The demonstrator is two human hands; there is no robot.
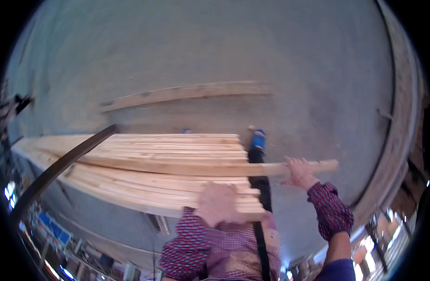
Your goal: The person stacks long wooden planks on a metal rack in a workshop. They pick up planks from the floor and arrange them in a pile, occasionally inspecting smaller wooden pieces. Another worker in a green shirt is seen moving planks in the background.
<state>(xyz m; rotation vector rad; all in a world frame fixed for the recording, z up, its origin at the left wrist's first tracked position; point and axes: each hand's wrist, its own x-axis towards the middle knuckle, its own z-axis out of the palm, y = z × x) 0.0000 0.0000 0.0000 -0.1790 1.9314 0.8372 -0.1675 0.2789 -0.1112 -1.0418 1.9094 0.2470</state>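
Observation:
A stack of pale wooden strips (191, 145) lies side by side across the view in front of my body. One longer strip (215, 168) rests across the top at a slight angle and sticks out past the right ends of the others. My right hand (299, 172) is closed around this strip near its right end. My left hand (218, 202) is on the near strips close to their right ends; motion blurs its fingers, so their grip does not show. Checked sleeves (332, 210) cover both of my forearms.
A dark bar (65, 168) slants over the stack's left part. Another wooden piece (187, 95) lies on the grey floor (215, 47) beyond it. My blue shoe (258, 139) shows beside the strip ends. A long beam (388, 154) runs along the right.

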